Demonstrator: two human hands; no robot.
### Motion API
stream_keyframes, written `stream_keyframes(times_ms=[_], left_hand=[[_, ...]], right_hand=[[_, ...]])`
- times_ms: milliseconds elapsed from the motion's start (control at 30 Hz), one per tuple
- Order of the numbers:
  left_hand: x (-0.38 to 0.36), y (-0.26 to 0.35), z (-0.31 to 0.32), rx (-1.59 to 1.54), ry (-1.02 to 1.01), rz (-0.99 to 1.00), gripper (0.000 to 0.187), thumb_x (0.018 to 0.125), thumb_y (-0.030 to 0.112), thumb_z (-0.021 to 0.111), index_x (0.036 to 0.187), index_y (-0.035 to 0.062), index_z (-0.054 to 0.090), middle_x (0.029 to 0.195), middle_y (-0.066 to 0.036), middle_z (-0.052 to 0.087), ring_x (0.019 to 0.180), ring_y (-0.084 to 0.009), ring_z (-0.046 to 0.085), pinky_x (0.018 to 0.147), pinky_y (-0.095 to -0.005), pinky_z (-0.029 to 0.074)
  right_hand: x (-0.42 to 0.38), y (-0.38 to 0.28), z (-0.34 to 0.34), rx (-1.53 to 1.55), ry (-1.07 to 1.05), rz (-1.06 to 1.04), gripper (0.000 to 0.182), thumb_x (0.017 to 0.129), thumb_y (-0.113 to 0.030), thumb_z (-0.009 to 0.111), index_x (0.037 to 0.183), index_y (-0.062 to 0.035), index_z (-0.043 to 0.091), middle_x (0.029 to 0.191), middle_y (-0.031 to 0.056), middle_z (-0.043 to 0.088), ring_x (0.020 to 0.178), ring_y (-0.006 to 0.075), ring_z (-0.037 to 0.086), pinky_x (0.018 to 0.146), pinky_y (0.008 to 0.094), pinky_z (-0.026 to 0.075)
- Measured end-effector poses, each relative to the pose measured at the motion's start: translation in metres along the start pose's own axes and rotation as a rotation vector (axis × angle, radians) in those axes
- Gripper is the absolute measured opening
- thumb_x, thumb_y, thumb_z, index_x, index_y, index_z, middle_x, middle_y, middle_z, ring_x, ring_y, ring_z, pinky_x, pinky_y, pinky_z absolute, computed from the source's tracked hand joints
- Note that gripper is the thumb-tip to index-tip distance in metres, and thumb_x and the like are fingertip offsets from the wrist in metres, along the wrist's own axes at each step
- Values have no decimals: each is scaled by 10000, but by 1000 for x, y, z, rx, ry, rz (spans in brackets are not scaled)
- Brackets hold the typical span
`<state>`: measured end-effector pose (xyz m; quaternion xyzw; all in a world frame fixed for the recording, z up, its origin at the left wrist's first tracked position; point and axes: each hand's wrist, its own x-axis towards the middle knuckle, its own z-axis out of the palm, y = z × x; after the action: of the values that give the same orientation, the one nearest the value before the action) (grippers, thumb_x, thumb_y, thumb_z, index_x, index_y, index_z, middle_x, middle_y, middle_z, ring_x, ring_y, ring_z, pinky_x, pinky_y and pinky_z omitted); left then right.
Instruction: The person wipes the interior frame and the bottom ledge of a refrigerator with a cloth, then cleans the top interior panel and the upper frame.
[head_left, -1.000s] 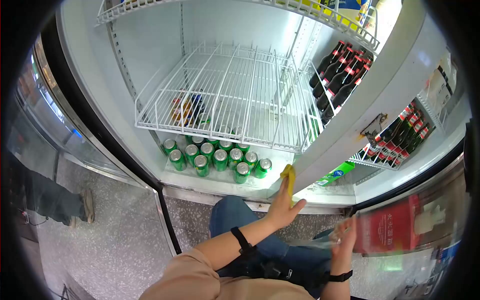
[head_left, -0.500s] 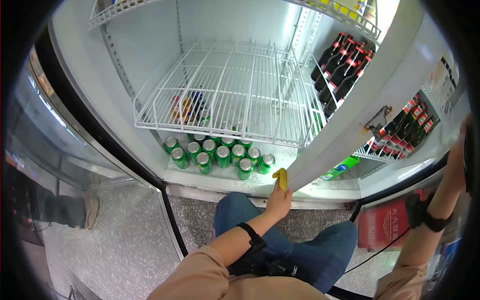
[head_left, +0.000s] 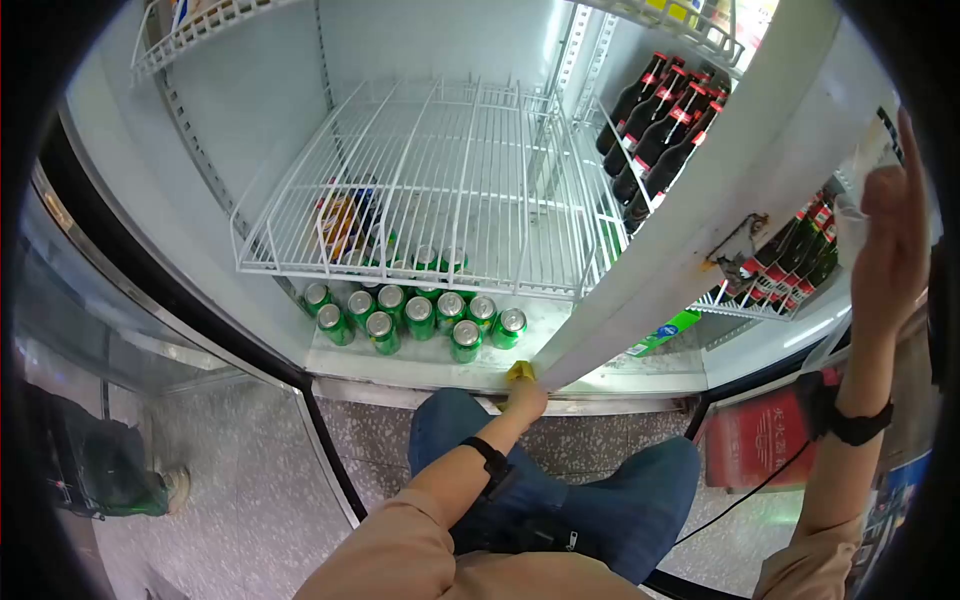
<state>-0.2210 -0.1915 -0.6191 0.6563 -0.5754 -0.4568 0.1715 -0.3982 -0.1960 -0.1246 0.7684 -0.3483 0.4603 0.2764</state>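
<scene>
Left hand [head_left: 524, 398] grips a yellow cloth [head_left: 519, 372], pressed against the foot of the fridge's white post [head_left: 690, 235]. Right hand [head_left: 888, 255], raised, holds clear plastic [head_left: 850, 215] near the bottle shelves [head_left: 770, 290].

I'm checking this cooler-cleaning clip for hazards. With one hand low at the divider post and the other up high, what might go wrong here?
The left hand presses a yellow cloth at the foot of the white post, close to the green cans; a wide swipe might topple some. The right hand reaches high against the frame while the person crouches, so balance looks shaky. Its grip is unclear.
</scene>
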Motion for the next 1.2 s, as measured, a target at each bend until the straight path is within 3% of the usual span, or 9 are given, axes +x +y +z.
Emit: stream_keyframes(times_ms=[167,267,333,367,467,567,800,1033,1200], left_hand=[[-63,74,-54,-355,453,530,642,794,-28,456,1402,-8,252,1352,-258,393,1173,-413,452,937,-443,415],[-63,77,-60,-330,428,502,653,789,-38,465,1404,-5,248,1330,-267,411,1143,-421,474,921,-445,424],[-44,52,-54,-322,295,337,621,796,-26,472,1384,-14,275,1297,-272,443,1116,-419,497,907,-446,432],[-33,36,-43,-316,155,170,589,802,-14,478,1364,-23,301,1264,-276,474,1088,-417,520,893,-447,439],[-6,3,-13,-195,148,114,539,823,0,443,1344,-34,310,1133,-293,550,1020,-435,549,829,-462,453],[-12,25,-29,-273,-26,-76,475,828,10,443,1289,-53,354,1102,-297,564,1025,-434,547,834,-461,450],[-59,66,-46,-324,359,298,699,759,-81,430,1415,-28,195,1256,-299,460,1082,-427,517,886,-452,444],[-4,24,-55,-281,-19,328,554,870,26,422,1393,19,240,1227,-278,502,1076,-419,526,867,-457,440],[20,-40,-8,-153,98,223,488,853,47,475,1324,4,355,1143,-258,558,1032,-400,548,856,-436,445]], right_hand=[[3,13,33,15,-8,-59,358,983,-155,439,1317,-36,482,1237,91,566,1076,144,556,928,275,435],[5,12,36,-70,28,-19,343,976,-117,449,1283,29,496,1253,134,560,1111,194,552,966,313,429],[13,-3,33,-45,-110,-184,460,1002,-184,387,1397,42,319,820,29,600,504,73,405,425,221,333],[8,8,31,-43,-116,-188,460,1002,-184,387,1397,42,319,820,29,600,504,73,405,425,221,333],[-10,54,25,-277,54,-157,304,968,-114,472,1206,58,552,1188,138,600,1039,195,586,920,313,465],[-4,51,24,-66,88,-78,264,953,-84,495,1139,77,589,1118,142,634,959,174,611,878,294,488],[-2,34,29,-435,3,-118,309,968,-131,477,1197,61,552,1189,134,600,1035,180,587,950,287,447],[-10,35,26,-126,26,29,373,996,-178,418,1302,30,463,1299,102,523,1125,165,533,971,296,433],[-5,16,21,-201,-66,100,377,1002,-146,385,1345,6,419,1357,83,473,1173,147,493,978,290,424]])
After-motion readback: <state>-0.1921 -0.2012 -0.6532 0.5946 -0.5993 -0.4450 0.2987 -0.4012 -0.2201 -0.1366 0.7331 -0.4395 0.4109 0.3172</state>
